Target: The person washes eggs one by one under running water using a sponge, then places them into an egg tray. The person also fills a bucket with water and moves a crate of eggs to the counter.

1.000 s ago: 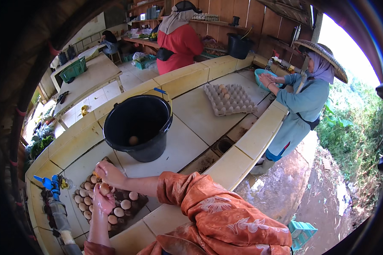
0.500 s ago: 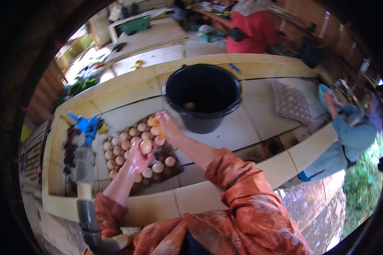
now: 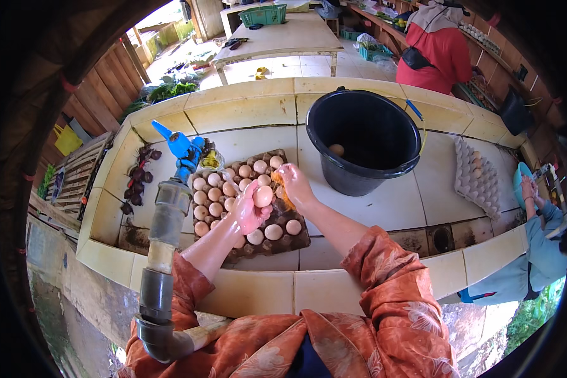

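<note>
My left hand, wet and shiny, cups a light brown egg above the tray. Close beside it on the right, my right hand pinches a crumpled orange scrubbing cloth. The cloth does not appear to touch the egg. Under both hands lies a dark brown egg tray, with many eggs in its cups and some bare cups along the near right side. My hands and forearms hide part of it. A black bucket stands just beyond my right hand, and one egg shows inside.
A blue-handled tap on a grey pipe rises left of the tray. Dark red round things lie along the left wall. A grey egg tray sits right, near a co-worker's turquoise basin. A person in red stands behind.
The whole view has swung, so the trough and bucket sit farther right in the picture. The egg stays in my left hand and the orange cloth in my right, slightly apart.
</note>
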The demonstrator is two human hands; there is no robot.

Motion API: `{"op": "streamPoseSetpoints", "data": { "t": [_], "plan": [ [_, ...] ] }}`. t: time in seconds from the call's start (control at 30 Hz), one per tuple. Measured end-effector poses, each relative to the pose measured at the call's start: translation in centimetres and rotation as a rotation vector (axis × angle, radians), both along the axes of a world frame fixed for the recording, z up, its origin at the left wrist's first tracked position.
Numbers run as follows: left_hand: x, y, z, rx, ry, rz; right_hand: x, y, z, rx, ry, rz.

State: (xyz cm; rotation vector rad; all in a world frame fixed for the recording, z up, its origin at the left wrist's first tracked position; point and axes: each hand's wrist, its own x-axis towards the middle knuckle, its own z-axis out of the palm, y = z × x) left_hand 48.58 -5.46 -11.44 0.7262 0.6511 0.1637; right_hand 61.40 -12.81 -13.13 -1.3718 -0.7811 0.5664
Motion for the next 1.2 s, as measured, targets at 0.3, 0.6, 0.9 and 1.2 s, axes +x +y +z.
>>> {"op": "streamPoseSetpoints", "data": {
  "t": [0.3,0.6,0.9,1.2],
  "plan": [
    [-0.7,0.6,-1.0,-0.058,-0.063,-0.079,-2.9,-0.1,0.0,0.084,-0.53,-0.073],
    [0.4,-0.5,0.1,-0.052,0.041,0.203,-2.4,-1.4,0.7,0.223,-0.739,-0.026],
    [-1.2,1.2,0.1,0.217,0.101,-0.288,-0.1,-1.0,-0.2,-0.464,-0.563,0.2],
    [-1.2,2.2,-0.5,0.296,0.14,-0.004,-1.1,-3.4,7.3,-0.551,-1.055,0.4]
  ]
}}
